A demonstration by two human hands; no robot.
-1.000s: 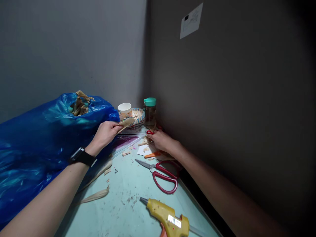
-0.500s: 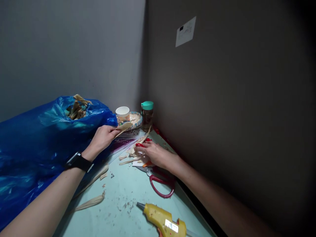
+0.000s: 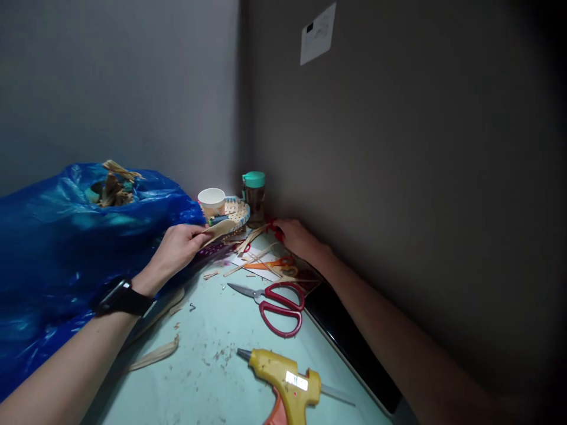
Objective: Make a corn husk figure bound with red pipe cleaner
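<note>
My left hand [image 3: 179, 245] pinches a flat, pale strip of dried husk [image 3: 217, 231] between thumb and fingers, in front of the woven basket [image 3: 241, 213]. At the far right end of the table, beside the dark wall, my right hand [image 3: 296, 236] has its fingers bent at a bright red item [image 3: 275, 229]. The hand partly covers that item, so its kind is unclear. Orange-handled scissors [image 3: 266, 265] and loose husk strips [image 3: 252, 237] lie just in front of it. Nearer lie large scissors with dark red handles [image 3: 281, 307], blades pointing left.
A yellow glue gun [image 3: 283, 378] lies at the front. To the left bulges a blue plastic bag [image 3: 88, 248] with dried husks [image 3: 114, 190] at its mouth. A paper cup [image 3: 211, 203] and a green-lidded bottle [image 3: 254, 198] stand behind. A black flat device [image 3: 354, 348] lies along the right edge.
My right hand has moved away from the scissors, farther back toward the wall, uncovering the orange-handled pair. My left hand still holds the husk strip. The view has shifted slightly right.
</note>
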